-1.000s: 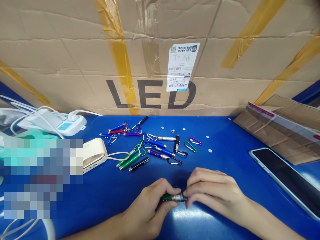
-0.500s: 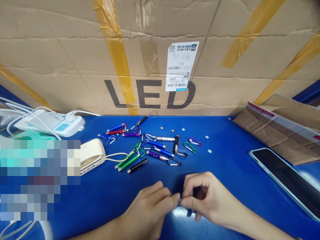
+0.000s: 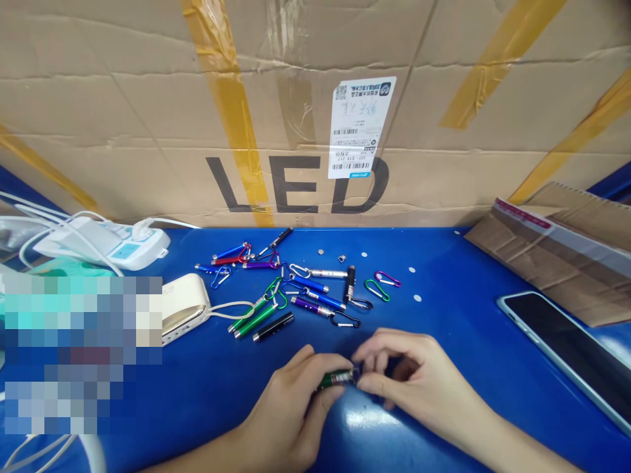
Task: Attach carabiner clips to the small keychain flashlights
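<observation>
My left hand [image 3: 288, 407] is closed around a small green laser pointer [image 3: 338, 378]; its white label and metal end show between thumb and fingers. At that metal end, my right hand [image 3: 419, 368] has thumb and fingertips drawn together on something small, dark and blurred that I cannot make out. Beyond my hands lie several small laser pointers in blue, green, purple, red, silver and black, many with carabiner clips. Nearest are a black pointer [image 3: 273, 326], a green pointer [image 3: 256, 321] and a purple pointer [image 3: 311, 307].
Two loose carabiners, one green [image 3: 377, 290] and one purple [image 3: 387, 279], lie near several small discs [image 3: 412, 270]. A phone [image 3: 566, 355] is at right by folded cardboard [image 3: 552, 256]. At left are a white power bank [image 3: 185, 305] and power strip [image 3: 140, 248]. A large carton [image 3: 162, 131] stands behind.
My left fingers have shifted, so the green laser pointer now shows in that hand. My right hand has moved slightly up, its fingers still at the pointer's end.
</observation>
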{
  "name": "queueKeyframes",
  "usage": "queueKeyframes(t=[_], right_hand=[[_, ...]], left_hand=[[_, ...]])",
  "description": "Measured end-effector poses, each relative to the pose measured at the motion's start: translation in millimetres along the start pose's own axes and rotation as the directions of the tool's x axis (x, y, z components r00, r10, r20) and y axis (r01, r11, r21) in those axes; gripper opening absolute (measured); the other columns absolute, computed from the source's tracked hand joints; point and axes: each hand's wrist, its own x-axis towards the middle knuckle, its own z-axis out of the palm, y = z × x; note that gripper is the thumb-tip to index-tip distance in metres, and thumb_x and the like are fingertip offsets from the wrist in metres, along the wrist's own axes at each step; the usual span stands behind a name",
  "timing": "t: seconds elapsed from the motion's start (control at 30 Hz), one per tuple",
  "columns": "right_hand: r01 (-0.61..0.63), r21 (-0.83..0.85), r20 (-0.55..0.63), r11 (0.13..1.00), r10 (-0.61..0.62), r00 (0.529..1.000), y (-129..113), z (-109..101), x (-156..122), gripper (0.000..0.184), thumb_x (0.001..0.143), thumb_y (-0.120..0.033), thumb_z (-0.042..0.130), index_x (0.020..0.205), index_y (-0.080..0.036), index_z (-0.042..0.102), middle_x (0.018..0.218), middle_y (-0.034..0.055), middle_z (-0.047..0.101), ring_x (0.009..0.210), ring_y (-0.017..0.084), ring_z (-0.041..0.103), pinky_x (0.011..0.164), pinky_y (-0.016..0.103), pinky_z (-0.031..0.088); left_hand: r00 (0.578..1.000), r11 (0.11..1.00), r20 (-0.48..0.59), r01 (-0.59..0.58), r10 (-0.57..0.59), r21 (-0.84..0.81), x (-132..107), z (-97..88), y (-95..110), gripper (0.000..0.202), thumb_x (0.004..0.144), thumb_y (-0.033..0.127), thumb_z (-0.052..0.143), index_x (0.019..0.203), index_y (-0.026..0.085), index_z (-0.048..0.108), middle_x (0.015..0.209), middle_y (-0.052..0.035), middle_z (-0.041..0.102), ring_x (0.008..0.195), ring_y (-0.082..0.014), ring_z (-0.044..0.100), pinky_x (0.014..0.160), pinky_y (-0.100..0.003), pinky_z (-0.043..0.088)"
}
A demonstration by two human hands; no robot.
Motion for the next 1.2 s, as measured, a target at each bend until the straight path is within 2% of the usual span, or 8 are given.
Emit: queueKeyframes(t=[0.07,0.17,0.27,0.43,0.57,0.77,0.97,1.2], right_hand=[[0.285,-0.15,-0.081,0.947,-0.299,0.951,2,-3,0,0.021,0.069,-0.032,0.073,0.085,-0.018,0.07,0.072,0.002,0.062,0.052,0.008,0.055,0.043,0.016,0.049],[0.554,-0.3,-0.021,0.777,-0.585,0.81,4,-9,-1,0.01,0.081,-0.021,0.063,0.087,-0.02,0.071,0.082,0.0036,0.065,0.064,0.009,0.061,0.056,0.018,0.052],[0.65,-0.37,0.088,0.664,-0.671,0.736,5,-14,-2,0.015,0.086,-0.015,0.054,0.088,-0.019,0.069,0.084,0.0041,0.065,0.073,0.01,0.062,0.061,0.019,0.051],[0.698,-0.443,0.204,0.564,-0.694,0.69,4,-17,-5,0.017,0.089,-0.013,0.048,0.087,-0.017,0.065,0.08,0.0038,0.064,0.068,0.011,0.059,0.054,0.021,0.046],[0.681,-0.519,0.247,0.516,-0.672,0.698,3,-15,-7,0.022,0.09,-0.009,0.042,0.087,-0.017,0.063,0.076,0.0033,0.064,0.067,0.011,0.059,0.049,0.021,0.042],[0.676,-0.509,0.267,0.533,-0.649,0.713,7,-11,-10,0.023,0.088,-0.006,0.042,0.086,-0.016,0.062,0.075,0.002,0.062,0.065,0.01,0.059,0.046,0.022,0.038],[0.61,-0.466,0.187,0.641,-0.602,0.776,9,-4,-10,0.025,0.086,-0.006,0.042,0.078,-0.017,0.064,0.072,0.0015,0.062,0.059,0.008,0.059,0.046,0.02,0.04],[0.543,-0.279,0.088,0.792,-0.541,0.836,6,0,-6,0.019,0.084,-0.011,0.05,0.073,-0.014,0.065,0.068,0.0032,0.062,0.059,0.009,0.058,0.054,0.018,0.048]], left_hand=[[0.995,0.993,-0.008,0.097,-0.098,-0.069,2,-1.4,1,0.019,0.089,0.012,0.043,0.104,0.022,0.051,0.088,-0.0009,0.065,0.075,-0.0124,0.059,0.073,-0.023,0.047],[0.988,0.979,0.027,0.155,-0.152,-0.135,4,-2.9,2,0.016,0.089,0.015,0.044,0.1,0.02,0.054,0.085,-0.0018,0.064,0.073,-0.0122,0.058,0.068,-0.021,0.047],[0.994,0.985,0.042,0.105,-0.1,-0.137,5,-2.9,2,0.015,0.088,0.014,0.045,0.097,0.019,0.056,0.079,-0.0014,0.062,0.069,-0.0121,0.057,0.066,-0.022,0.047],[0.999,0.994,0.038,-0.003,0.007,-0.106,3,-0.2,-2,0.012,0.084,0.008,0.047,0.088,0.019,0.05,0.076,-0.0007,0.059,0.068,-0.0116,0.056,0.064,-0.02,0.047],[0.996,0.996,0.08,-0.026,0.033,-0.081,1,1.5,-5,0.014,0.084,0.006,0.046,0.084,0.019,0.045,0.075,-0.0001,0.055,0.063,-0.0104,0.053,0.06,-0.018,0.045],[0.978,0.975,0.099,-0.193,0.182,0.109,1,3.4,-7,0.019,0.087,0.007,0.037,0.073,0.02,0.039,0.061,0.0014,0.05,0.054,-0.012,0.041,0.054,-0.021,0.04],[0.958,0.916,0.075,-0.287,0.278,0.281,3,3.8,-5,0.022,0.089,0.006,0.033,0.076,0.017,0.047,0.059,0.0004,0.053,0.051,-0.0115,0.043,0.057,-0.023,0.045],[0.943,0.854,0.05,-0.32,0.329,0.411,1,2.0,-3,0.028,0.084,0.001,0.032,0.096,0.015,0.053,0.067,-0.0028,0.062,0.056,-0.0134,0.055,0.066,-0.029,0.053]])
